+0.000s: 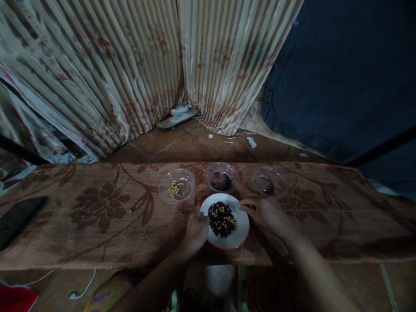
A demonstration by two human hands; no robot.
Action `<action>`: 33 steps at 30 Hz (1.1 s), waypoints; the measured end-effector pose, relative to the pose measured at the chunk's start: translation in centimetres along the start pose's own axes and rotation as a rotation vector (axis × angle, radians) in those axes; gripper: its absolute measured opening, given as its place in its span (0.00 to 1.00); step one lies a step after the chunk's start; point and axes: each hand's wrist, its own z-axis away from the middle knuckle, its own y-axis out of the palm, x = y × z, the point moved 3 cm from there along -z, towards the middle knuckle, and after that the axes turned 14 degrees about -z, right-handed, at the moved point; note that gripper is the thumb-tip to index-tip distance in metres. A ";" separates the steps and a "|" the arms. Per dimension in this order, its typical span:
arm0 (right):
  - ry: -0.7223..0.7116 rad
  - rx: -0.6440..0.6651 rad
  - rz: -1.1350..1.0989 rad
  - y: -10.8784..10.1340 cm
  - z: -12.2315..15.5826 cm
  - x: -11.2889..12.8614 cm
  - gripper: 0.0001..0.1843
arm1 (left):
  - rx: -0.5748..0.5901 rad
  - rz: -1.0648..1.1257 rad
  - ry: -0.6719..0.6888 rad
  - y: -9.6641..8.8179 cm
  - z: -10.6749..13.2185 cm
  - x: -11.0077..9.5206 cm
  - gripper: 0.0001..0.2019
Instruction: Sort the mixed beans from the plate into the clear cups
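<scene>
The plate (242,227), white with a red rim, is located near the front edge of the cloth-covered table (130,238), between the two hands. It carries a heap of mixed dark and pale yellow pieces (222,219). The left hand (196,227) grasps the plate at its left side, thumb over the rim. The right hand (263,212) is positioned at the upper right of the rim with its fingertips drawn together; blur prevents determining whether they grip the rim or a small implement. Three clear round containers are arranged beyond the plate: the left container (187,189) holds pale yellow pieces, the middle container (222,167) holds dark pieces, and the right container (280,183) holds a small dark quantity. A dark flat object (19,219) lies at the table's left end.
</scene>
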 end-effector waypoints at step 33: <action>-0.006 -0.006 0.020 0.3 -0.2 0.1 0.13 | 0.000 0.000 0.019 -0.2 0.2 -0.6 0.21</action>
